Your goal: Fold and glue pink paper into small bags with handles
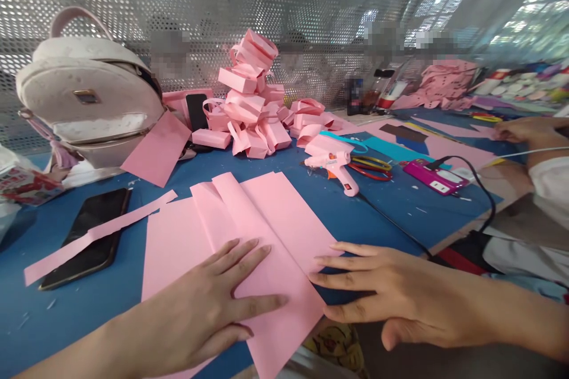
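Observation:
A pink sheet of paper (pixel 267 249), creased lengthwise with a raised fold, lies over other pink sheets (pixel 166 243) at the near edge of the table. My left hand (pixel 213 302) rests palm down on the folded sheet, fingers spread. At the sheet's right edge is my right hand (pixel 377 287); its fingers are stretched out and the tips touch or almost touch the paper. Neither hand grips anything. Beyond them a pink glue gun (pixel 333 167) lies on its side, its cord running toward the right.
A black phone (pixel 95 231) with a pink paper strip (pixel 102 228) across it lies left. Behind are a white backpack (pixel 93 106) and a heap of folded pink paper pieces (pixel 253 100). Scissors (pixel 371 169) and a magenta power strip (pixel 435 176) lie right, near another person's hand (pixel 528 129).

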Demonstrator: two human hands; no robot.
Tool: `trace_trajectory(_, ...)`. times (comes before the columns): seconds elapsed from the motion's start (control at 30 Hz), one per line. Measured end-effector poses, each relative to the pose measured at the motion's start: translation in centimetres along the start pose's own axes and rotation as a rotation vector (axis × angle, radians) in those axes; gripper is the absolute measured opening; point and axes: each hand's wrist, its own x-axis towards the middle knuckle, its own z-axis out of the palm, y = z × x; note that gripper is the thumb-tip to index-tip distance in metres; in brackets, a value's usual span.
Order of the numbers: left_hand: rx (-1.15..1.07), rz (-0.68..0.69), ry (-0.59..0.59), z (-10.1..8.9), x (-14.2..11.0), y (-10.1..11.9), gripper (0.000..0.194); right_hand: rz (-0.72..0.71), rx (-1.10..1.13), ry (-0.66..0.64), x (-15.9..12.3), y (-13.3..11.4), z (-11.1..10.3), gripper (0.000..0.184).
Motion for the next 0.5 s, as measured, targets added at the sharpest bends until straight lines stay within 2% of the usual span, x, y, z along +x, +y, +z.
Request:
trace_trajectory(0.1, 0.004, 0.002, 0.009, -0.1, 0.0, 0.0, 0.059, 0.002, 0.009, 0.004, 0.0, 0.4, 0.2, 0.048)
trace_trajectory(0.23, -0.006, 0.003, 0.029, -0.2, 0.0, 0.1, 0.058, -0.031, 0.041, 0.094, 1.1, 1.7, 0.3, 0.05)
trace_trajectory(0.33, 0.007, 0.003, 0.009, -0.2, -0.1, 0.1, 0.059, -0.075, 0.022, 0.153, 2.8, 3.2, 0.0, 0.055)
trace_trajectory(0.5, 0.041, 0.008, -0.035, -0.4, 0.1, 0.1, 0.058, -0.052, -0.058, 0.231, 7.1, 6.0, -1.0, 0.06)
